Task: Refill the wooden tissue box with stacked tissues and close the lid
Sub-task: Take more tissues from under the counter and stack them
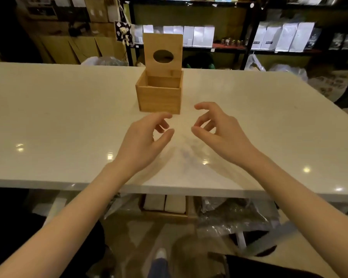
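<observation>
We record one wooden tissue box, square, light wood, standing upright on the white surface toward its far middle. Its lid is raised upright at the back edge, with an oval opening cut through it. The part of the box interior we can see shows bare wood walls; the bottom is hidden by the front wall.

We note the left hand above the surface, just in front of the box's near left corner, fingers loosely curled, thumb apart from the forefinger, gripping nothing. The right hand hangs beside it, a little right of the box, likewise curled and spread, also empty. The two hands face each other with a gap between them; neither touches the box. Both forearms are bare.

Beyond the surface we list black shelving carrying white packages and small jars, plus cardboard cartons at the left. Under the surface's near edge sits a wooden tray holding two pale blocks, beside crumpled clear plastic.
</observation>
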`<state>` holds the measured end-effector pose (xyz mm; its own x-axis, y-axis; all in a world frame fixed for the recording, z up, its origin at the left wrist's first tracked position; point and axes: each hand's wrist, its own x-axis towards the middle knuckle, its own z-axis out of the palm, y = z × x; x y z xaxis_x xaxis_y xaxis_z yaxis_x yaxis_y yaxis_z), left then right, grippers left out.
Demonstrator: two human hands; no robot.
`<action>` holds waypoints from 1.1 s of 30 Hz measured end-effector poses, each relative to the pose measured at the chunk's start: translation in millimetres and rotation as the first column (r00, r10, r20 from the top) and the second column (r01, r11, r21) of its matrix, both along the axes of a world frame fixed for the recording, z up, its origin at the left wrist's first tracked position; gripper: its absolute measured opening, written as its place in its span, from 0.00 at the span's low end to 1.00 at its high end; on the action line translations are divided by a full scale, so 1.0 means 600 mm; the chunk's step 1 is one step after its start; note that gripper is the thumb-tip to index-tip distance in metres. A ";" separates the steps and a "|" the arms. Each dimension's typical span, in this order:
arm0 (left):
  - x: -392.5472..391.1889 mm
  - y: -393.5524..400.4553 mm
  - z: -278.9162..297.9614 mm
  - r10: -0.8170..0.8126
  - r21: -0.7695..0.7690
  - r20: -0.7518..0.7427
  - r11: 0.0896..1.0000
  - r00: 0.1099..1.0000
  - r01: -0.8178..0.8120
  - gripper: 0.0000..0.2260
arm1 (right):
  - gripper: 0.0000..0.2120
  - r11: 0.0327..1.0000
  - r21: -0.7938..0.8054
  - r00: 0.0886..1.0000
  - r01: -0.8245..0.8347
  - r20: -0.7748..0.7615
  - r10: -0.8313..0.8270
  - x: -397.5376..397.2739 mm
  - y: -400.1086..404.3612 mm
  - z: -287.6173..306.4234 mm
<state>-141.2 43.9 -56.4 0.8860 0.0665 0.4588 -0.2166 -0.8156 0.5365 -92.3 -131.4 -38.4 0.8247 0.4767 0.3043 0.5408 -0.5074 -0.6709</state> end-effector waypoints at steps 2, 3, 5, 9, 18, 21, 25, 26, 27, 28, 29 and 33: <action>-0.036 -0.019 -0.014 0.012 -0.007 0.000 1.000 1.000 -0.012 0.17 | 0.22 1.000 0.027 1.000 -0.001 0.018 0.001 -0.032 -0.009 -0.013; -0.056 -0.029 -0.022 0.017 -0.027 0.019 0.999 1.000 -0.017 0.17 | 0.22 0.999 0.052 1.000 0.000 0.024 -0.001 -0.048 -0.013 -0.020; -0.099 -0.046 -0.041 0.031 -0.047 0.126 0.999 0.992 -0.026 0.16 | 0.19 0.992 0.128 0.999 -0.018 0.039 0.013 -0.085 -0.023 -0.039; -0.174 -0.064 -0.108 -0.021 0.001 0.327 1.000 0.945 0.022 0.11 | 0.16 0.978 0.190 0.996 -0.085 0.045 0.078 -0.168 -0.047 -0.108; -0.188 -0.035 -0.248 0.055 0.197 -0.157 0.980 0.986 -0.023 0.18 | 0.19 0.991 -0.137 0.996 -0.002 -0.092 -0.010 -0.202 -0.056 -0.261; -0.168 -0.021 -0.279 0.102 0.276 -0.273 0.961 0.956 -0.023 0.18 | 0.21 0.979 -0.202 0.998 0.019 -0.056 -0.030 -0.184 -0.050 -0.301; -0.137 -0.007 -0.328 0.146 0.343 -0.391 0.939 0.909 -0.003 0.17 | 0.21 0.941 -0.333 0.991 0.066 -0.087 -0.100 -0.151 -0.028 -0.346; -0.130 -0.005 -0.340 0.154 0.352 -0.424 0.936 0.893 0.006 0.17 | 0.21 0.924 -0.377 0.987 0.068 -0.108 -0.117 -0.143 -0.021 -0.355; -0.121 -0.002 -0.356 0.162 0.365 -0.467 0.931 0.870 0.023 0.17 | 0.21 0.909 -0.410 0.984 0.076 -0.118 -0.135 -0.132 -0.013 -0.370; -0.112 0.003 -0.374 0.170 0.382 -0.498 0.923 0.851 0.039 0.18 | 0.21 0.903 -0.419 0.983 0.089 -0.109 -0.148 -0.121 -0.005 -0.388; -0.104 0.006 -0.393 0.185 0.404 -0.533 0.913 0.826 0.057 0.18 | 0.22 0.904 -0.417 0.983 0.099 -0.099 -0.153 -0.111 0.001 -0.409; -0.064 0.022 -0.477 0.211 0.438 -0.652 0.889 0.728 0.134 0.22 | 0.25 0.870 -0.488 0.980 0.074 -0.127 -0.154 -0.070 0.012 -0.511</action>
